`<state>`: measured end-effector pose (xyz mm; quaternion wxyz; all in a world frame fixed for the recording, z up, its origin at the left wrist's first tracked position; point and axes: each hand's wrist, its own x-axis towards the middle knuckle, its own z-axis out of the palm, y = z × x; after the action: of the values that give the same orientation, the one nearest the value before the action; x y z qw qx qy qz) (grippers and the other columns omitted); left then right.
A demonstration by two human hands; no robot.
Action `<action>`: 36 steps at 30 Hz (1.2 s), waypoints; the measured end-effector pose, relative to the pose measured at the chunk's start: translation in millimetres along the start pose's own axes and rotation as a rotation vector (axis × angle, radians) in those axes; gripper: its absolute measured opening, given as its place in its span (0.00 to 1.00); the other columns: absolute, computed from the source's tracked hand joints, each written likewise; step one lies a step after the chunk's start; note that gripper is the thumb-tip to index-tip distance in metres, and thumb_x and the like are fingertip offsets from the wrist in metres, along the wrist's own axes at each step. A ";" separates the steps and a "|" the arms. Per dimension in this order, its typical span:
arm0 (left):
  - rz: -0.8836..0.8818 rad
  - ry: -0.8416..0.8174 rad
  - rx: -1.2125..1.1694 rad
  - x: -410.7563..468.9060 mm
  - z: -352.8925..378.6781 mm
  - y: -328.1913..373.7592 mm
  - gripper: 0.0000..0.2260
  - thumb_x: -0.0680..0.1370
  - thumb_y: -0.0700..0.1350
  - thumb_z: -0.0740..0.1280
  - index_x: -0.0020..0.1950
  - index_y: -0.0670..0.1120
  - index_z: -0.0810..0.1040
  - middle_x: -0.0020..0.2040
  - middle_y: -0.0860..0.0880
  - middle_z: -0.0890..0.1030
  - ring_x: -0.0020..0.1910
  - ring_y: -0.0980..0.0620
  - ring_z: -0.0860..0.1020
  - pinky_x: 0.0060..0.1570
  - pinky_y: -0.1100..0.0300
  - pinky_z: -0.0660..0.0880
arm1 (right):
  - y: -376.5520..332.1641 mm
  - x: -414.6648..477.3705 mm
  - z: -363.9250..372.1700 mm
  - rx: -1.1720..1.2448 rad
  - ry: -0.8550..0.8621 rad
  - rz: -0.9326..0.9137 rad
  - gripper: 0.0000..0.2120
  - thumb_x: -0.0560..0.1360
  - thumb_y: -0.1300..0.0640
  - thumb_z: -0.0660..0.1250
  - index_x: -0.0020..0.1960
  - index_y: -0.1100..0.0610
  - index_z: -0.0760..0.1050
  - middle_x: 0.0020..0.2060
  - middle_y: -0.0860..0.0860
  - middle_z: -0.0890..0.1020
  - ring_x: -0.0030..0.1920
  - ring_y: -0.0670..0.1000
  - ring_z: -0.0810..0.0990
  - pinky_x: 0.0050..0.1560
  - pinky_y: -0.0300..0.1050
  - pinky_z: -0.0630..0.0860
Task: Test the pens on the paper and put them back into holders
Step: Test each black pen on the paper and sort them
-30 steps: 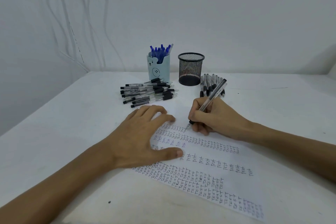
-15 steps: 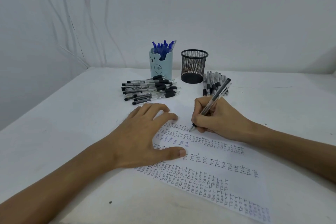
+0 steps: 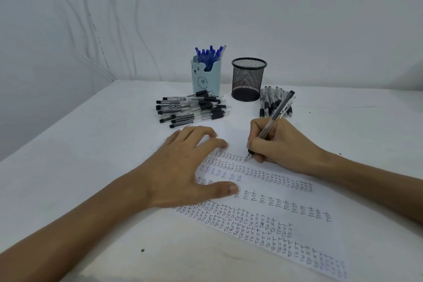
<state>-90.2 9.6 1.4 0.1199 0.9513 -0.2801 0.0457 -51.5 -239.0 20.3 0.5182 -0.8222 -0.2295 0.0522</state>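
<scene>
The right hand (image 3: pixel 278 142) gripped a black pen (image 3: pixel 273 121), its tip touching the paper (image 3: pixel 286 199) on the white surface (image 3: pixel 91 144); the left hand (image 3: pixel 183 167) lay flat, fingers spread, on the paper.

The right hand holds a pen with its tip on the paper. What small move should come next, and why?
Probably a short stroke to test the ink: the right hand grips the pen in writing pose, its tip at the end of the top row on the paper, and the left hand presses it flat.

Tilted pen (image 3: pixel 280 110), tip on written paper (image 3: pixel 288 193)
</scene>
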 end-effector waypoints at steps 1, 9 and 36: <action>0.001 -0.002 0.001 -0.1 -0.2 -0.2 0.38 0.72 0.82 0.54 0.78 0.65 0.62 0.75 0.64 0.60 0.77 0.61 0.56 0.77 0.59 0.57 | -0.1 -0.1 -0.1 0.001 0.006 0.004 0.08 0.76 0.68 0.67 0.39 0.67 0.74 0.27 0.57 0.79 0.28 0.52 0.69 0.28 0.39 0.66; -0.001 -0.015 0.004 -0.1 -0.8 0.7 0.39 0.71 0.82 0.53 0.78 0.66 0.61 0.75 0.64 0.60 0.77 0.62 0.55 0.75 0.61 0.56 | -2.6 -0.9 -0.1 -0.009 0.012 0.010 0.09 0.76 0.67 0.67 0.37 0.65 0.74 0.26 0.57 0.79 0.29 0.53 0.69 0.29 0.41 0.65; -0.014 -0.026 -0.009 0.5 0.1 -0.6 0.39 0.71 0.82 0.53 0.78 0.65 0.62 0.76 0.63 0.60 0.78 0.61 0.56 0.79 0.55 0.59 | 1.9 1.2 -0.3 0.011 0.043 0.019 0.09 0.77 0.65 0.67 0.38 0.62 0.74 0.28 0.57 0.80 0.27 0.52 0.68 0.27 0.39 0.66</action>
<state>-89.5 9.7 1.2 0.1209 0.9532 -0.2753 0.0315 -49.7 -239.5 18.9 0.5268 -0.8226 -0.2102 0.0406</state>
